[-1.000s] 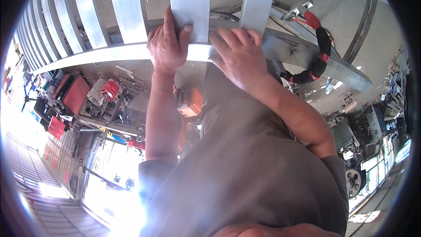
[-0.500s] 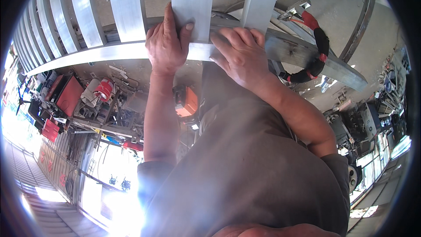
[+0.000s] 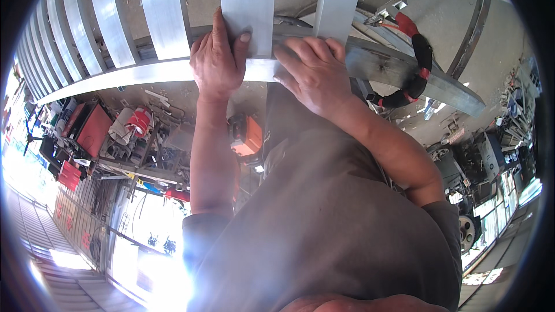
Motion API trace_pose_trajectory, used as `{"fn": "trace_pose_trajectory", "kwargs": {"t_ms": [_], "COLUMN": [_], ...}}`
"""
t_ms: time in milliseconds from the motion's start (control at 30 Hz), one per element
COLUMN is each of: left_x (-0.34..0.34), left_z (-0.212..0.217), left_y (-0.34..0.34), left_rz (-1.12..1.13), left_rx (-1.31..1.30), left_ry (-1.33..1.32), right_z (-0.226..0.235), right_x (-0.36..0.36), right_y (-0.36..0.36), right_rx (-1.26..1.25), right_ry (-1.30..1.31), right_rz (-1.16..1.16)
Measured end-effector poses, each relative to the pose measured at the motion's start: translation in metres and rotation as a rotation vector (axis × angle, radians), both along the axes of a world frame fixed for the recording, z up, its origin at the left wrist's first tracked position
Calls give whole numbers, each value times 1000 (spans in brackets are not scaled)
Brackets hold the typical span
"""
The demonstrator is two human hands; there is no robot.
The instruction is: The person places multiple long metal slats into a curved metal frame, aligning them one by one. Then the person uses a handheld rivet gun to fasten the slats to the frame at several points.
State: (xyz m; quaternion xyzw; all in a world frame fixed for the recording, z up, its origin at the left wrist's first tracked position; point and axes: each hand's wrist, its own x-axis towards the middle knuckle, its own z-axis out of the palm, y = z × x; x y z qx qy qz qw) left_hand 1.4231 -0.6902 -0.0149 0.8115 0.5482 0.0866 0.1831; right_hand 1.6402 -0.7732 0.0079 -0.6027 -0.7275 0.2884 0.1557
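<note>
A gate-like frame of silver metal bars lies before me, its near edge a long bright rail (image 3: pixel 156 74). My left hand (image 3: pixel 218 63) grips the near end of a wide metal bar (image 3: pixel 247 8). Its index finger stretches along the bar's left edge, the thumb rests on top, and the other fingers curl down out of sight. Farther right, my right hand (image 3: pixel 318 74) has its bent fingers wrapped over the near end of a narrower metal bar (image 3: pixel 340 0). That hand hides where the narrower bar meets the rail.
Right of my hands, a red-and-black sleeved cable (image 3: pixel 425 60) loops over a dull metal beam (image 3: pixel 399 69). An orange machine (image 3: pixel 247 136) stands on the floor beside my left forearm. A cluttered rack (image 3: pixel 144 162) and a red box (image 3: pixel 89 130) are at left.
The bars beside my hands have shifted slightly left in view, and the rail sits a little lower. Both hands keep their places on the metal.
</note>
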Motion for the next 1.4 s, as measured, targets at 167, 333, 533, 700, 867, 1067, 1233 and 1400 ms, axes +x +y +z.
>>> {"fn": "trace_pose_trajectory", "kwargs": {"t_ms": [167,333,533,700,867,1067,1233,1400], "left_x": [0,-1,-2,-1,-1,4,7,17], "left_z": [0,-2,-4,-5,-3,-1,17,43], "left_y": [0,-1,-1,-1,-1,2,19,55], "left_rz": [3,2,-6,-16,-12,-30,-295,-466], "left_rx": [-3,2,17,44,43,151,166,76], "left_ry": [2,3,-20,-11,3,-102,167,198], "right_z": [0,0,1,2,3,13,-22,-120], "right_x": [0,0,0,1,0,51,205,311], "right_y": [0,1,2,2,3,1,8,17], "right_rx": [0,0,12,-11,-12,105,-165,-730], "right_ry": [-2,-4,-10,-5,-2,205,-49,-246], "right_rz": [-2,-2,-2,12,11,-127,-532,-427]}}
